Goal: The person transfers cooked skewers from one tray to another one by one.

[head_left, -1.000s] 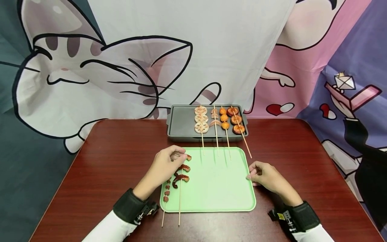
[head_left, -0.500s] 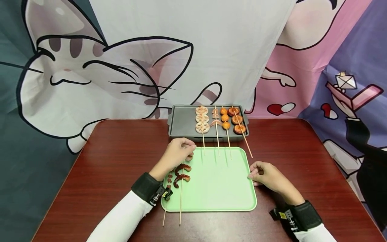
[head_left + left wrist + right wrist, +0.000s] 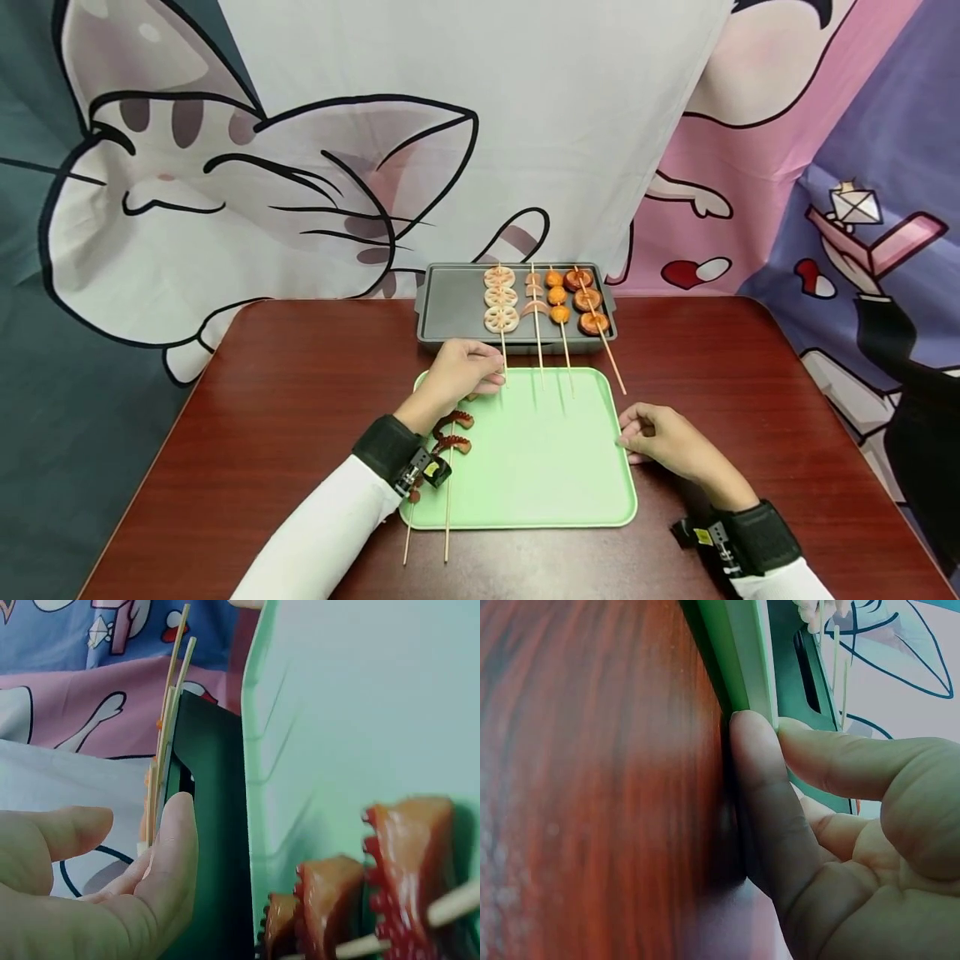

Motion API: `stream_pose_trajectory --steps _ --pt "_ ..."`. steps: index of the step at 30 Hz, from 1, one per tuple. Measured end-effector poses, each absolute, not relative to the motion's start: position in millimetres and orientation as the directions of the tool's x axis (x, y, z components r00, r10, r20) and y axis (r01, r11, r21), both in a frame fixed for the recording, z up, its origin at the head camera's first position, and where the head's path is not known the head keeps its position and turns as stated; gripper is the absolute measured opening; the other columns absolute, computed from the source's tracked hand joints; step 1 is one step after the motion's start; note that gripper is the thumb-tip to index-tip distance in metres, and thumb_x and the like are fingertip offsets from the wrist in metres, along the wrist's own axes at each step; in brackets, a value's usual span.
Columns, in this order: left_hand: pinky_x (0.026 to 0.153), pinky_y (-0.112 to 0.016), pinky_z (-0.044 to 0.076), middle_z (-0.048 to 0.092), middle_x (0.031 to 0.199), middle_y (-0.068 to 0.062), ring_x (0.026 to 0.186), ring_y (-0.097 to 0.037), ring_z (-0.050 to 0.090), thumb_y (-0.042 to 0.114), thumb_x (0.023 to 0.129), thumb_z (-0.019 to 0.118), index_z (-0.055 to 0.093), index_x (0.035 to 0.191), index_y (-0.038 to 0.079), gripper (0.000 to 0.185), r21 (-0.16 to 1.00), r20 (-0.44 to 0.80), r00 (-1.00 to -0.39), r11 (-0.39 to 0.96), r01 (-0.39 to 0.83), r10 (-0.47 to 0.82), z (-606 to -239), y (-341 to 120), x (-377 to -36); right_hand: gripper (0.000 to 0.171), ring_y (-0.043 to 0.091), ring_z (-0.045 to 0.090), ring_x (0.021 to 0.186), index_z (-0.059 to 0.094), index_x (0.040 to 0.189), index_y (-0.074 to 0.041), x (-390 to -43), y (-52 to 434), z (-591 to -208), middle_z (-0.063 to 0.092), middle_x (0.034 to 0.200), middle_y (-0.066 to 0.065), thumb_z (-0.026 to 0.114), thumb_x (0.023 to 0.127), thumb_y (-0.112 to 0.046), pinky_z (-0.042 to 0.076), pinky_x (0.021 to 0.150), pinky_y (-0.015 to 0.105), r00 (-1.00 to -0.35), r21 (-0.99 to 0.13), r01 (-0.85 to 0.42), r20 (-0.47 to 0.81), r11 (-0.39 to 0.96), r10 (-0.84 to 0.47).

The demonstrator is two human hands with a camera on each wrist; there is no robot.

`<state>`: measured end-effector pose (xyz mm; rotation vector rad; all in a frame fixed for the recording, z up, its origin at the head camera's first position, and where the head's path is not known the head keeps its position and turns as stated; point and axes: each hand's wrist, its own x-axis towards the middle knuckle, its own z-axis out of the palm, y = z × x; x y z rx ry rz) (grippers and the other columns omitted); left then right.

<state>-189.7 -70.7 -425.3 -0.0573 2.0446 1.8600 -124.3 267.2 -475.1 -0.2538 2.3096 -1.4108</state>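
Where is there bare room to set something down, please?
Free: the tray between the tentacle skewer and the right hand; the pan's left part, beside the lotus skewer; the table left of the left sleeve. Crowded: the tray's left edge, holding two skewers; the pan's remainder, holding four; the gap between pan and tray, crossed by sticks and the left hand.

A bare stretch of green tray (image 3: 555,467) leaves a free lane between the left hand (image 3: 461,372) and right hand (image 3: 662,437). Sticks (image 3: 539,358) overhanging the gray pan (image 3: 457,308) block passage just right of the left hand; a tentacle skewer (image 3: 454,445) obstructs beside its wrist. Bench (image 3: 750,400) lies open beyond the right hand.
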Motion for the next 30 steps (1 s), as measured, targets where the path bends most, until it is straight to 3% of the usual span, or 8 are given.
stream_pose_trajectory --steps 4,12,16,30 --pt "0.079 -0.035 0.067 0.071 0.09 -0.015 0.072 -0.015 0.071 0.002 0.101 0.063 0.063 0.125 -0.014 0.029 0.938 -0.347 -0.912 0.054 -0.344 0.219 -425.8 -66.1 -193.3 0.021 0.012 0.066 0.078 0.059 0.111 0.014 -124.3 267.9 -475.6 0.064 0.091 0.013 0.067 0.096 0.001 0.064 0.068 0.026 -0.892 -0.884 0.061 -0.256 0.464 -0.372" --pt "0.071 -0.026 0.065 0.072 0.097 -0.019 0.072 -0.014 0.072 -0.004 0.098 0.065 0.06 0.128 -0.016 0.033 0.922 -0.381 -0.895 0.019 -0.387 0.233 -427.5 -63.4 -195.8 0.021 0.012 0.066 0.077 0.059 0.111 0.015 -124.5 268.0 -475.8 0.064 0.09 0.013 0.066 0.096 0.003 0.064 0.068 0.026 -0.892 -0.885 0.057 -0.253 0.461 -0.374" --pt "0.069 -0.024 0.064 0.07 0.092 -0.013 0.071 -0.013 0.072 -0.007 0.096 0.066 0.06 0.128 -0.016 0.033 0.923 -0.375 -0.895 0.009 -0.384 0.243 -428.8 -63.0 -196.1 0.021 0.012 0.066 0.078 0.059 0.112 0.015 -124.6 267.5 -476.5 0.064 0.09 0.012 0.066 0.096 0.003 0.065 0.069 0.027 -0.89 -0.887 0.065 -0.258 0.457 -0.375" --pt "0.067 -0.023 0.064 0.07 0.094 -0.016 0.069 -0.013 0.07 -0.011 0.095 0.064 0.06 0.125 -0.018 0.031 0.935 -0.348 -0.9 0.031 -0.352 0.261 -426.3 -60.0 -195.7 0.023 0.014 0.067 0.078 0.058 0.114 0.015 -124.2 267.7 -475.4 0.064 0.09 0.013 0.066 0.096 0.002 0.065 0.068 0.027 -0.891 -0.887 0.077 -0.266 0.455 -0.369"
